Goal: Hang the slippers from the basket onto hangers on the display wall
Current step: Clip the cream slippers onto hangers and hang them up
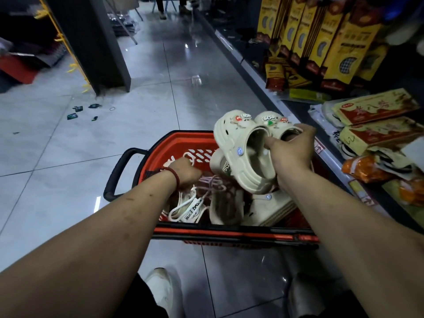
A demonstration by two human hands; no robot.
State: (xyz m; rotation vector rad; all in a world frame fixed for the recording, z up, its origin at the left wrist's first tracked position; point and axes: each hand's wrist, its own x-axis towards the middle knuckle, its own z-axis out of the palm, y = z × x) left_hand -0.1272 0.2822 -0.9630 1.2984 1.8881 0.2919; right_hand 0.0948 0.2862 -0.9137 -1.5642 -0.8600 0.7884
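Head view: the right hand (291, 150) grip is pinched on a pair of cream slippers (241, 143), thumb inside one opening and fingers over the other. Long axis runs away from the person, toes far. The pair is held clear above the red basket (174, 143). The left hand (185, 172) is down among the hangers (207, 185), below and left of the pair. Its fingers are hidden, so its grip cannot be told. It is the nearer hand to the hangers. Spare slippers (227, 207) lie in the basket.

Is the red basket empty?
No: the red basket holds cream slippers and white hangers, besides the pair the right hand grips.
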